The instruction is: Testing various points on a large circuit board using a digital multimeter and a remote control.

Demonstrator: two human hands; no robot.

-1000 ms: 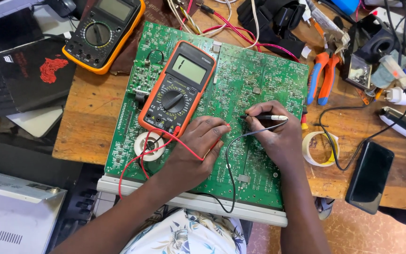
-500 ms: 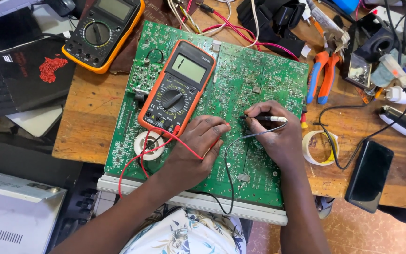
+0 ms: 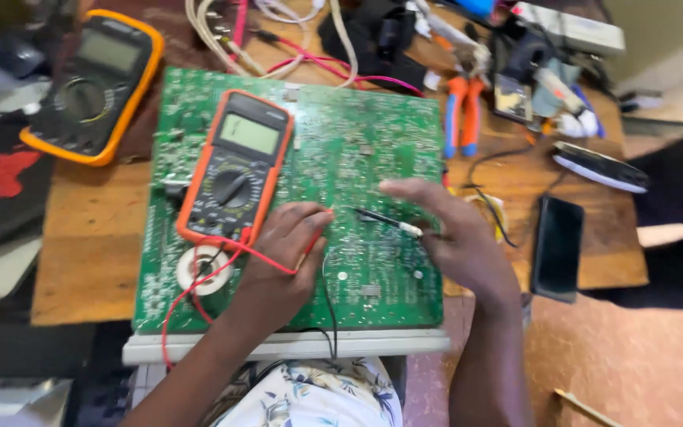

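Your wooden surface [image 3: 96,261] carries a green circuit board [image 3: 373,158], yellow multimeter [image 3: 92,87], orange-handled pliers [image 3: 462,119], black phone [image 3: 557,247] and tangled cables [image 3: 294,47].

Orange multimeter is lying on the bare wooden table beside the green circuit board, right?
No. The head view shows the orange multimeter lying on top of the green circuit board, not on the wooden table beside it.

A matt green circuit board [image 3: 357,158], speckled with shiny solder, lies on the worn wooden tabletop [image 3: 88,237] beside a glossy black phone [image 3: 556,247] and a rubbery orange-cased multimeter [image 3: 235,170].
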